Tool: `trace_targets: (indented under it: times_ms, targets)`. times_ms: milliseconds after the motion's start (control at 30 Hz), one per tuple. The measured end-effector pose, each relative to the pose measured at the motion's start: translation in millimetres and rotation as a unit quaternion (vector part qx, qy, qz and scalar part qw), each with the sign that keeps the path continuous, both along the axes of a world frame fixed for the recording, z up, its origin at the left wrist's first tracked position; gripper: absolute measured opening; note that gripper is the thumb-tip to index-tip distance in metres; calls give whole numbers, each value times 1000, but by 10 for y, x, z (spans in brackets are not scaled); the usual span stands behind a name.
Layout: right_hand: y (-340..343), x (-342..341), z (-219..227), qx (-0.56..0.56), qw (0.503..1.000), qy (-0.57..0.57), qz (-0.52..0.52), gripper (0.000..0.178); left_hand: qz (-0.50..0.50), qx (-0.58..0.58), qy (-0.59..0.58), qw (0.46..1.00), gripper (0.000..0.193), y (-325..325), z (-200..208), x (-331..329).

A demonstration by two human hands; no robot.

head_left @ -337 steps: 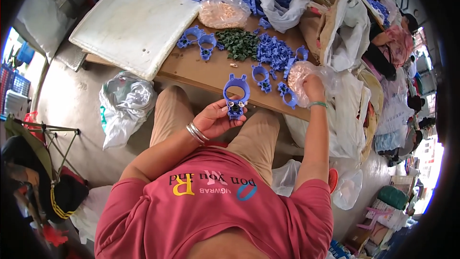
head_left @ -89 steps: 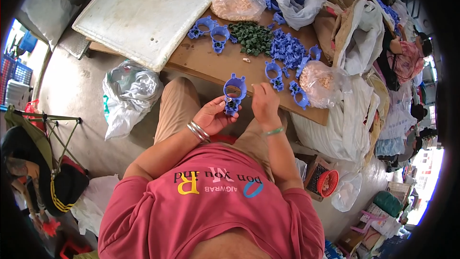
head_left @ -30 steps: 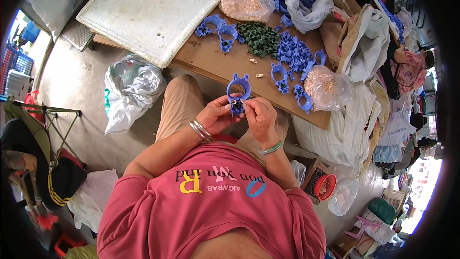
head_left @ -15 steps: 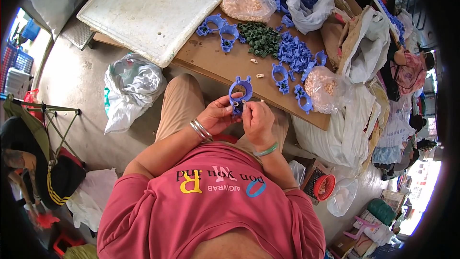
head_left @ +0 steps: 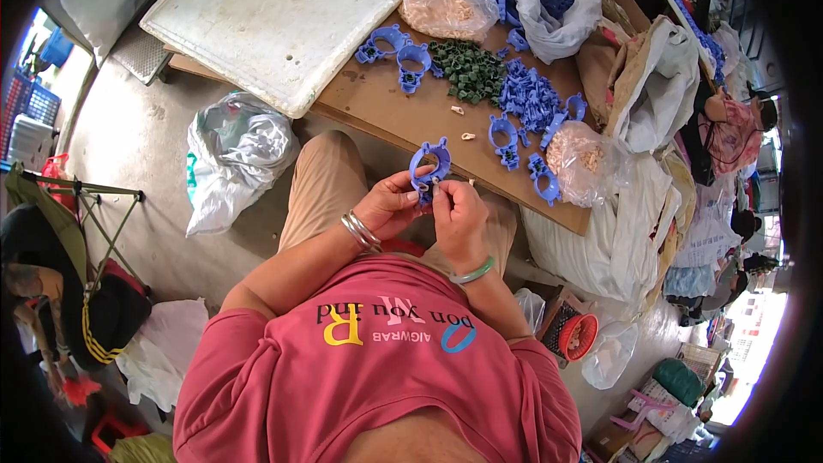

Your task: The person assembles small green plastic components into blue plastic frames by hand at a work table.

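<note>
In front of my belly, my left hand (head_left: 387, 207) grips a blue ring-shaped plastic part (head_left: 441, 153) by its lower end, ring upward. My right hand (head_left: 461, 221) is closed in a pinch at that lower end. A small pale piece shows by the right fingertips; whether they hold it or the blue part is hidden. Beyond the hands, two small cream pieces lie loose on the brown table board (head_left: 403, 116). Similar blue ring parts (head_left: 414, 67) lie at the left and right of a dark green heap of small pieces (head_left: 467, 71) and a blue heap of small pieces (head_left: 529, 96).
A white foam board (head_left: 274, 26) covers the table's left. Clear bags of cream pieces (head_left: 450, 7) (head_left: 585, 159) and a white sack of blue parts (head_left: 557, 30) rest on it. A white plastic bag (head_left: 240, 163) stands on the floor at left, a red basket (head_left: 579, 336) at right.
The blue ring part has turned a little in my left hand, so its lower end shows less. Both hands stay at nearly the same place, still closed.
</note>
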State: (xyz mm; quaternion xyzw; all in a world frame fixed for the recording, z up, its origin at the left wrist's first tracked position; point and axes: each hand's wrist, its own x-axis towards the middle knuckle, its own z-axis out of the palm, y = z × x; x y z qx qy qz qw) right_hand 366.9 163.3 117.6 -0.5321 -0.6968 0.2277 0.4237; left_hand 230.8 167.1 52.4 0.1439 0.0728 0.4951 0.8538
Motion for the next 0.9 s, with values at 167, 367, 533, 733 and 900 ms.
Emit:
trace_targets:
  times_ms: [167,367,533,733,900]
  targets:
    - [33,10,25,91,994,-52,16,8,1,-4,-8,1000,50,-2,35,-8]
    - [19,34,37,113,991,-68,30,10,1,10,-1,1000,50,-13,45,-5]
    - [13,30,78,138,985,-98,22,11,7,16,2,1000,51,-15,37,7]
    - [-15,18,89,78,995,-61,-1,9,21,20,-5,1000,50,-29,61,26]
    - [-11,12,67,65,996,-54,-6,8,29,12,-12,999,49,-32,61,35]
